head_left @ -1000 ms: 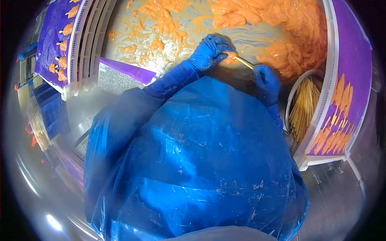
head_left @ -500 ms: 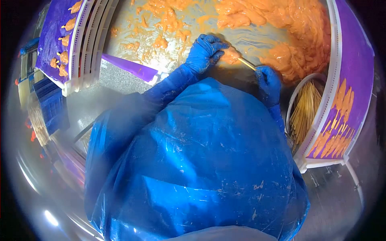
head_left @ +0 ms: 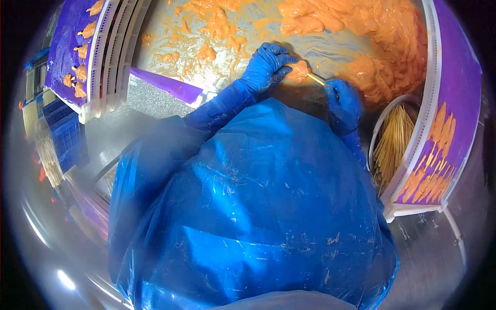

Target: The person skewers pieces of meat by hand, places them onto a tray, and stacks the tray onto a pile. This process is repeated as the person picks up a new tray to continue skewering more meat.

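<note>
My left hand, in a blue glove, pinches a piece of orange-coated meat at its left end. A wooden skewer runs into the right side of that piece. My right hand, also gloved in blue, is closed on the skewer's free end. Both hands are over the near edge of a metal surface that bears loose orange meat. How far the skewer reaches inside the meat is hidden.
A round container of skewers stands right of my right hand. On the far right, a purple-lined tray holds skewered meat. Stacked trays are at the left, the top one with meat pieces. A blue apron covers my front.
My left hand has shifted slightly right along with the meat. My right hand has moved a little up and left, and less of the skewer shows between the hands.
</note>
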The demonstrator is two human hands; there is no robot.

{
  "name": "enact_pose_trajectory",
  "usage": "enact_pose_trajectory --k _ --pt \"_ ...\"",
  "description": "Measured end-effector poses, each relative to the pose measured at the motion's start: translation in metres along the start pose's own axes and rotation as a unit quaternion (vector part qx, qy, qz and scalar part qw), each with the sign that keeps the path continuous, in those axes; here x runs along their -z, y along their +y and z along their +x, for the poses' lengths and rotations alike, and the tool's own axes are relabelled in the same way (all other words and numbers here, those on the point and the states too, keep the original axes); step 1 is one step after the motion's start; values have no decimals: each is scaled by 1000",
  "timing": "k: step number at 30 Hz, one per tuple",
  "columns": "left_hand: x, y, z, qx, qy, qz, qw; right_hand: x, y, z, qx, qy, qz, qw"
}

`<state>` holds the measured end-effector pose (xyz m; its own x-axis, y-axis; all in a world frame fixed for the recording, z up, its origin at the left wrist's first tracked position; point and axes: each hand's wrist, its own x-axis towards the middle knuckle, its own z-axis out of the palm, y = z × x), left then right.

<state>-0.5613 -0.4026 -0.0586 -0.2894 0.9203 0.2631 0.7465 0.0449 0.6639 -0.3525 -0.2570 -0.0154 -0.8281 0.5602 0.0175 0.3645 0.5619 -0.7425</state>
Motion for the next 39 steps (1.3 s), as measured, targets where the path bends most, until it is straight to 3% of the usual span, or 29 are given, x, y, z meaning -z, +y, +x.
enact_pose_trajectory --k 4,7,9,10,12,16,19,21,31,33,36,39 --pt "-1 -5 -1 -26 12 -3 1000 -18 12 1 -17 2 44 999" --pt "9 3 0 18 74 -37 996 -21 17 0 -42 8 104 994" --pt "14 3 -8 111 112 -42 987 -19 15 -2 -33 25 58 997" --pt "9 3 -11 113 109 -43 987 -17 12 -3 -36 25 59 997" --pt "1 1 -15 90 95 -23 991 -12 2 0 -5 27 -60 998" --pt "0 0 -12 90 93 -24 991 -1 -18 4 -19 6 -88 996" --pt "-1 -2 -11 89 85 -27 992 -6 -6 6 23 28 -86 996" --pt "-3 -4 -11 85 78 -36 993 -11 2 7 -13 -7 -55 998" --pt "3 4 -7 95 63 -1 993 -35 -5 4 -66 21 45 997" --pt "14 7 -3 123 179 -71 974 -33 -4 3 -48 26 36 998" --pt "14 0 -7 146 210 -114 960 -34 -8 4 -31 52 16 998" --pt "10 0 -7 123 167 -27 978 -29 -17 4 4 64 -31 997"
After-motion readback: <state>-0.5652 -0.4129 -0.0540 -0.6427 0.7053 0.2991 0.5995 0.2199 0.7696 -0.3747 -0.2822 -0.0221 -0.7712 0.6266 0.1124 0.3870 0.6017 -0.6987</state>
